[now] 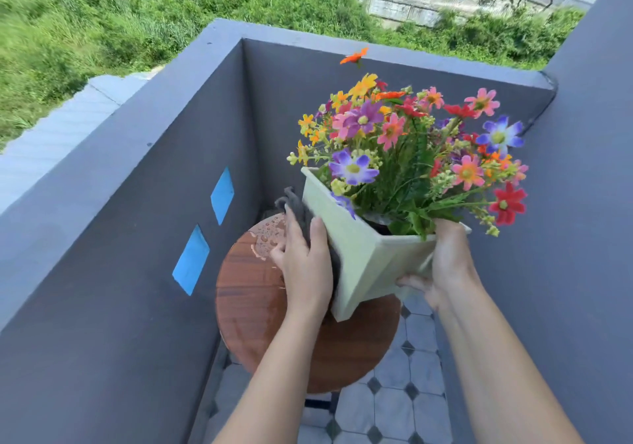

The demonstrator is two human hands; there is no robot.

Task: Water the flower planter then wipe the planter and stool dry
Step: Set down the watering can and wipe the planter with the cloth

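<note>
A pale green square planter (363, 258) full of colourful flowers (411, 145) is lifted and tilted above a round wooden stool (250, 299). My right hand (442, 265) grips its right rim and side, fingers curled underneath. My left hand (305, 258) presses a dark grey cloth (299, 210) flat against the planter's left wall. Water drops and a wet film lie on the stool's far part near the cloth.
Dark grey balcony walls (164, 203) close in on the left, far side and right; two blue patches (191, 258) mark the left wall. Tiled floor (404, 402) shows below the stool. Beyond the parapet lie grass and a building.
</note>
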